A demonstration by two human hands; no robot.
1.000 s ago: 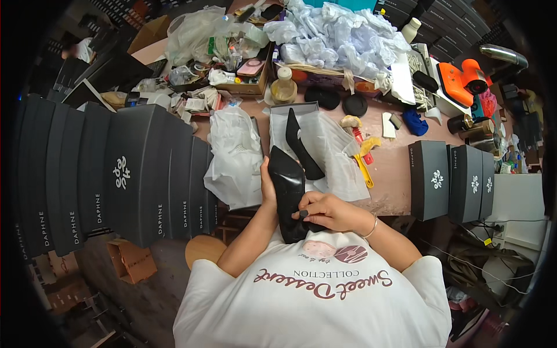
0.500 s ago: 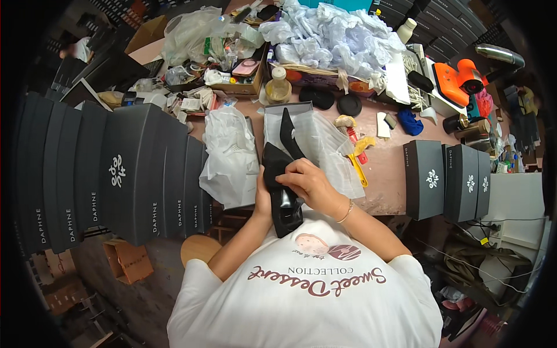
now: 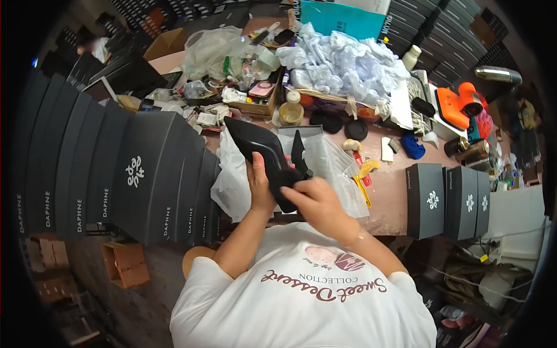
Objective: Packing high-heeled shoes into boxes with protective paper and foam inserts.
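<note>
My left hand (image 3: 260,188) grips a black pointed shoe (image 3: 254,138), thumb along its side and toe pointing up and to the left. Closed around a dark, soft-looking pad (image 3: 285,181), my right hand (image 3: 321,204) presses it to the shoe's rear part; the pad's exact kind is unclear. Behind my hands, another black pointed shoe (image 3: 297,152) lies in an open grey box (image 3: 310,131) lined with white tissue paper (image 3: 336,168). More crumpled white paper (image 3: 230,188) lies left of the box, partly behind my left hand.
Dark shoe boxes (image 3: 152,174) stand in a row at left, and more boxes (image 3: 425,200) at right. A yellow-handled brush (image 3: 363,191), a blue cloth (image 3: 413,147) and round black pads (image 3: 355,129) lie on the table. Behind is a box heaped with crumpled paper (image 3: 342,64).
The shoe has been raised and tipped to the left, its smooth outer side now showing. My right hand has moved slightly right and down, a dark pad now visible at its fingers.
</note>
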